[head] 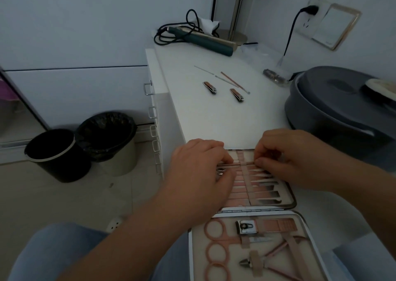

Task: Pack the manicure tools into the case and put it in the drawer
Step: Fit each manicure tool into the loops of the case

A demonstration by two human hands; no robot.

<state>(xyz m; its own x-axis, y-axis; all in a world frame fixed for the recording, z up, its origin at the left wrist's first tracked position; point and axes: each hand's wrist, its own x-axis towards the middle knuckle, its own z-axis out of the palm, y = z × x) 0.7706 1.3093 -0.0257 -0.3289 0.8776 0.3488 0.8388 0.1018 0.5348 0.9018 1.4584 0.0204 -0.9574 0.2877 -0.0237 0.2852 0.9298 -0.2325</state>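
right now both hands, left hand [200, 169] and right hand [289, 158], pinch a thin rose-gold metal tool [235, 164] between their fingertips, threading it under the open pink-lined case's [276, 197] strap, so next comes fetching the loose silver clippers [210, 87] beyond the fingers.

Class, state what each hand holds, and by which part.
Both hands pinch one thin tool over the case, one at each end.

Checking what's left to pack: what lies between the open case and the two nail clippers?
Head view: bare white tabletop between case and nail clippers.
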